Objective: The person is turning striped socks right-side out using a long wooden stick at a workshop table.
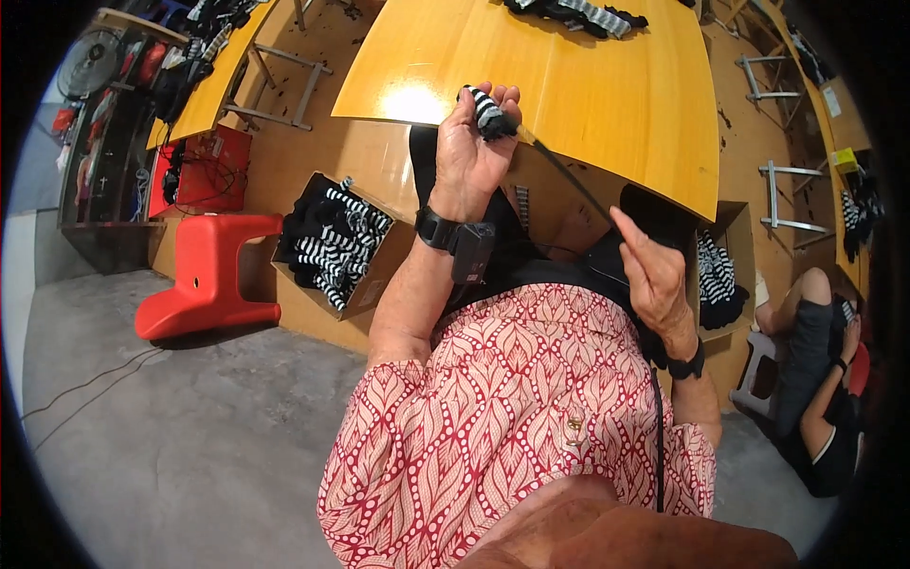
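- One small striped knit piece [485, 112], black and white with a dark end, sits in the left hand [469, 156], just off the near edge of the tabletop, where nothing seems likely to block a view of it.
- That hand is turned palm up, fingers part-curled and closed lightly around the knit; such a cradle probably steadies soft fabric without crushing it.
- A thin dark rod [573, 185] slants from the knit's dark end down to the right hand [654, 275]. Whether its pale tip enters the fabric or only meets it, I cannot tell.
- The right hand is mostly closed on the rod's lower end, its index finger stretched out toward the shaft, perhaps for aim; the thumb's hold is hidden.
- Beyond the hands lies the yellow tabletop [540, 81], with more striped knits [588, 17] at its far side, apart from the working edge.
- A cardboard box [384, 275] of similar knits stands at the person's left and another box [737, 232] at the right, both seemingly set within easy reach.
- Farther left, a red stool [209, 275] rests on the floor; at far right sits another person [806, 365].
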`<state>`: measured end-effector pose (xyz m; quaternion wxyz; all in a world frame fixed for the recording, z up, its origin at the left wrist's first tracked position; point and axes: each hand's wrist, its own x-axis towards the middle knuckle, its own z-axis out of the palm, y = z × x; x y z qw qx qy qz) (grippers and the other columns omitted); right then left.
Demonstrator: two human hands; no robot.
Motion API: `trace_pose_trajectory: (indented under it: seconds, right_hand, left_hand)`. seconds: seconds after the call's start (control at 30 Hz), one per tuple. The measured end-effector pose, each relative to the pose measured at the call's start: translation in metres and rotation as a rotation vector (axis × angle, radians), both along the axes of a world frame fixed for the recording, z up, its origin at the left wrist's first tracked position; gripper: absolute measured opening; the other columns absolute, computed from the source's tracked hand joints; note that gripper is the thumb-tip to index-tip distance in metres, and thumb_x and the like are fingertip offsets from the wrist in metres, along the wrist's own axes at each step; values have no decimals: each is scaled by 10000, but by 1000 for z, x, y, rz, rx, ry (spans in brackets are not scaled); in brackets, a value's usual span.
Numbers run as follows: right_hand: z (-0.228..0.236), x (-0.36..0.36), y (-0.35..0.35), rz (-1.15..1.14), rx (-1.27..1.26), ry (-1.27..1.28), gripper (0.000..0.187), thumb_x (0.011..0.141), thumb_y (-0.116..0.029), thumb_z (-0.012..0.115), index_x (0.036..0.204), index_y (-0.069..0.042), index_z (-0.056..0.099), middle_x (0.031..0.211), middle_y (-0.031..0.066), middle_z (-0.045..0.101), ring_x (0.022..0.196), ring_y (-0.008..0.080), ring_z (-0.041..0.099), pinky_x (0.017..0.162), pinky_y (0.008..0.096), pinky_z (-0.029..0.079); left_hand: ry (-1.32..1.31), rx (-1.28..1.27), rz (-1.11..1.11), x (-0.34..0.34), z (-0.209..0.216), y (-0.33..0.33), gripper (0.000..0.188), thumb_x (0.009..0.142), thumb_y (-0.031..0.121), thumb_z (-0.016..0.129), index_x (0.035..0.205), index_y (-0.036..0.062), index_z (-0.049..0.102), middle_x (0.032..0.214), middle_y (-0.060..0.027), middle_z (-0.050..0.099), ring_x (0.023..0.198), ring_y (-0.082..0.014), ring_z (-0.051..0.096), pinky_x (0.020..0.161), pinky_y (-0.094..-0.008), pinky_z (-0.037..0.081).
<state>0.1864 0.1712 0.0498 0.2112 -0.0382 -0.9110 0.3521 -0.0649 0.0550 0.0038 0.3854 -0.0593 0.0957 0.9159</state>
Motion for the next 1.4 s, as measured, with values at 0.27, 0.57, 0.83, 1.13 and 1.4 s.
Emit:
trace_pose_trajectory:
  seconds: [0.27, 0.57, 0.83, 1.13, 1.4]
  right_hand:
    - [-17, -4, -7, -22, 98, 38, 448, 842, 42, 586, 1285, -28, 566, 786, 201, 650, 656, 313, 651, 585, 338, 509]
    - [-6, -7, -17, -78, 136, -41, 490, 835, 29, 596, 1318, -34, 540, 665, 178, 606, 560, 304, 618, 521, 348, 478]
    - [-2, -18, -29, -134, 151, 32, 501, 830, 42, 582, 1325, -10, 523, 658, 185, 596, 575, 310, 632, 520, 359, 485]
    - [-6, -38, -18, -163, 140, 120, 479, 853, 51, 564, 1326, -5, 516, 764, 206, 642, 612, 324, 641, 536, 351, 493]
    - [-7, -25, -16, -70, 36, 57, 514, 871, 54, 547, 1372, -42, 487, 753, 209, 625, 589, 310, 629, 535, 327, 479]
  left_hand:
    - [22, 35, -22, 8, 12, 5, 250, 987, 232, 520, 1087, 8, 471, 975, -140, 559, 950, -284, 573, 793, -343, 549]
    - [290, -156, 21, 27, 24, 20, 252, 977, 280, 556, 1075, 61, 478, 792, -3, 503, 746, -132, 522, 672, -244, 460]
    - [374, -159, 58, 35, 36, 35, 242, 992, 287, 527, 1033, 57, 466, 682, 29, 420, 618, -96, 444, 615, -241, 421]
    - [638, -204, -90, 34, 45, 34, 361, 974, 398, 529, 1106, 66, 473, 757, -6, 523, 755, -172, 608, 726, -321, 486]
    - [414, 342, -221, -5, 70, 29, 558, 966, 495, 458, 1288, 40, 426, 858, -23, 525, 795, -145, 558, 766, -297, 488]
